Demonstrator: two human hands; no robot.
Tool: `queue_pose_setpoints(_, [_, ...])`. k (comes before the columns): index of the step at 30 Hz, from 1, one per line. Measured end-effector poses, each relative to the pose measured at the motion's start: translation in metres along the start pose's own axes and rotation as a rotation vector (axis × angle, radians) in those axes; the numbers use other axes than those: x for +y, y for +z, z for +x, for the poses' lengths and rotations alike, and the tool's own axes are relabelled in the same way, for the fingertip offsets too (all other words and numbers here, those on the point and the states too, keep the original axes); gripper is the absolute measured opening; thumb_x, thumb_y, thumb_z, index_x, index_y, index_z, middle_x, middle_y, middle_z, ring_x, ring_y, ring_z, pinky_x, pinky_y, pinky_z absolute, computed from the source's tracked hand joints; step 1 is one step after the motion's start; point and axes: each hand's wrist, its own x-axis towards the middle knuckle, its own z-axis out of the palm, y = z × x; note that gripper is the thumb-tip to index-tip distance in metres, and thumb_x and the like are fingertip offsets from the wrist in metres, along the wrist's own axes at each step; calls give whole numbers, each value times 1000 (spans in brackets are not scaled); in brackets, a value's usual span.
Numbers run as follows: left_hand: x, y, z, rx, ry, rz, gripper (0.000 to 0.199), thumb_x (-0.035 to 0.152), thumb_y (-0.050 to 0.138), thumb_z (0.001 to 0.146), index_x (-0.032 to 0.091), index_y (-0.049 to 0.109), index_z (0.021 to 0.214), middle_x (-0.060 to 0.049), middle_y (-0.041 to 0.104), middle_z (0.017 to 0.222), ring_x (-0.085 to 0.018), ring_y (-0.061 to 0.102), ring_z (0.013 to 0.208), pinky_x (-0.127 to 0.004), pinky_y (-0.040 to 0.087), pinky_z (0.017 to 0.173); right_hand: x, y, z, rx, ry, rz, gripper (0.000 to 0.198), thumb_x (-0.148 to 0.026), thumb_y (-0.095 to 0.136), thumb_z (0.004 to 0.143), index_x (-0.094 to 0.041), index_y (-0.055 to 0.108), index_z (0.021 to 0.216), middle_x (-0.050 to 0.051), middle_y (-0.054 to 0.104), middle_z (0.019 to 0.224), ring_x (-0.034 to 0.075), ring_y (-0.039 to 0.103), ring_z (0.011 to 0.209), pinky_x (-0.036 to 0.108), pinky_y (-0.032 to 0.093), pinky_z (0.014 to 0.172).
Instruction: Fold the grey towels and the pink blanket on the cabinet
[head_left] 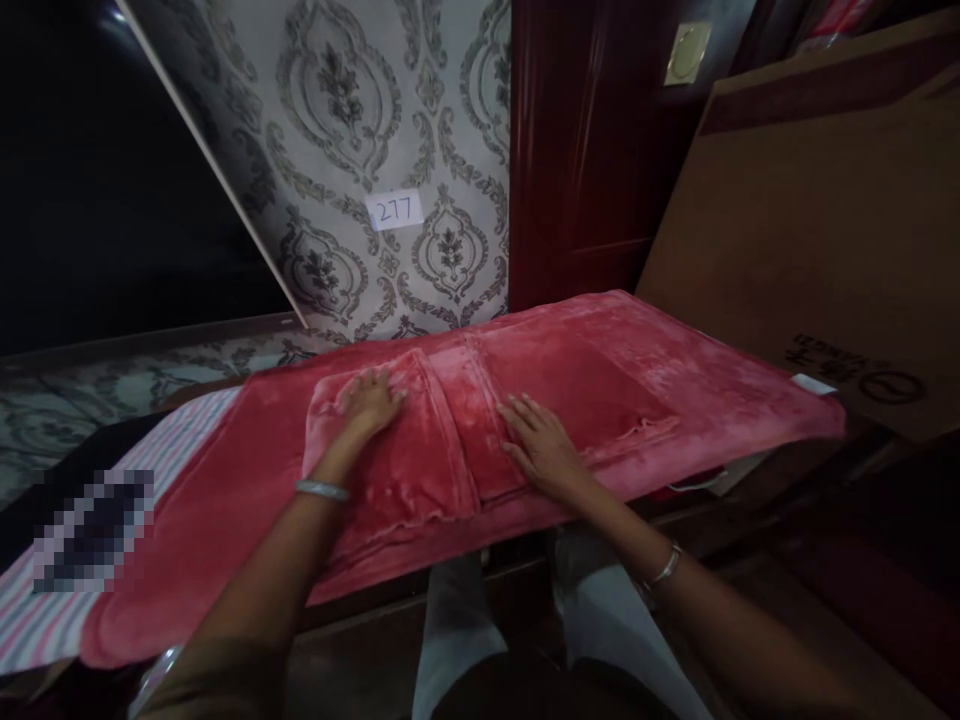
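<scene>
A long piece of red plush fabric (637, 345) lies spread out on a low surface. On its middle sit folded-over red plush layers, and I cannot tell whether they are a separate piece. My left hand (373, 402) rests flat on the left folded layer (397, 460), fingers spread and holding nothing. Lying palm down by the seam of the right folded layer (577, 390), my right hand (545, 447) also has its fingers stretched out. A ridge of fabric runs between the two hands.
Striped cloth (180, 440) shows beneath the fabric's left end. A large cardboard box (817, 220) stands at the right, next to a dark red door (577, 150). A dark screen (127, 190) is at upper left. Patterned wall carries a paper label (395, 209) reading 277.
</scene>
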Motion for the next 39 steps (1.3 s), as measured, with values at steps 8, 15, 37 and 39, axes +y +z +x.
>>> queue_pose_setpoints(8, [28, 63, -40, -178, 126, 573, 60, 47, 37, 100, 23, 45, 154, -15, 35, 164, -43, 25, 152, -71, 15, 118, 30, 24, -25, -51, 54, -63, 54, -37, 45, 102, -20, 49, 153, 10, 46, 157, 29, 37, 148, 51, 27, 121])
queue_pose_setpoints(15, [30, 50, -47, -125, 210, 645, 53, 40, 35, 102, 19, 54, 146, -15, 49, 155, -36, 40, 144, -57, 31, 116, 17, 29, -35, 4, 132, 17, 81, -56, 63, 87, -16, 44, 155, 16, 45, 157, 34, 39, 146, 53, 29, 119])
queue_pose_setpoints(37, [26, 53, -47, -79, 233, 609, 48, 39, 38, 101, 17, 63, 136, -15, 58, 146, -34, 49, 135, -52, 37, 111, 21, 47, -27, 353, 96, 200, 50, -18, 35, 96, -15, 63, 138, 14, 71, 123, 24, 66, 115, 43, 51, 104])
queue_pose_setpoints(39, [26, 53, -47, -71, 233, 603, 48, 39, 38, 101, 18, 63, 136, -15, 58, 146, -34, 49, 135, -52, 37, 111, 10, 50, -30, 324, 90, 146, 48, -21, 39, 96, -15, 63, 137, 15, 70, 127, 26, 63, 121, 46, 49, 106])
